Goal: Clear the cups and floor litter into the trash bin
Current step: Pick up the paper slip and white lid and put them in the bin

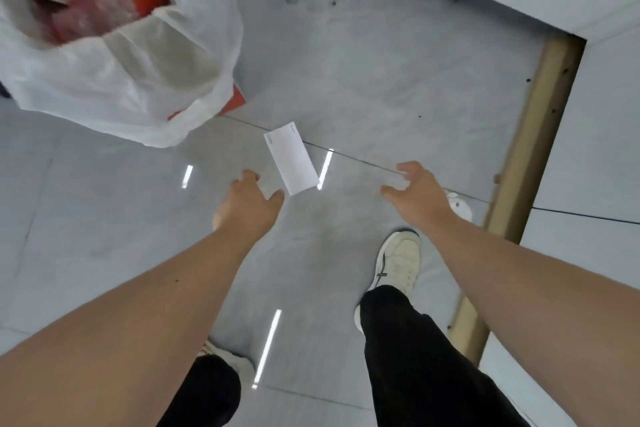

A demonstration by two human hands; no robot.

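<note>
A white rectangular slip of paper [291,158] lies flat on the grey tiled floor, just ahead of my hands. My left hand [250,199] hovers at its near left corner, fingers apart and empty, the thumb close to the paper's edge. My right hand [412,188] is spread open to the right of the paper, holding nothing. The trash bin [117,73], lined with a white plastic bag, stands at the upper left; cardboard and red wrapping show inside it.
A tan wooden strip [530,156] runs along the right beside a grey raised surface. A small white object [459,206] lies on the floor behind my right wrist. My white shoe [398,263] and black trousers are below.
</note>
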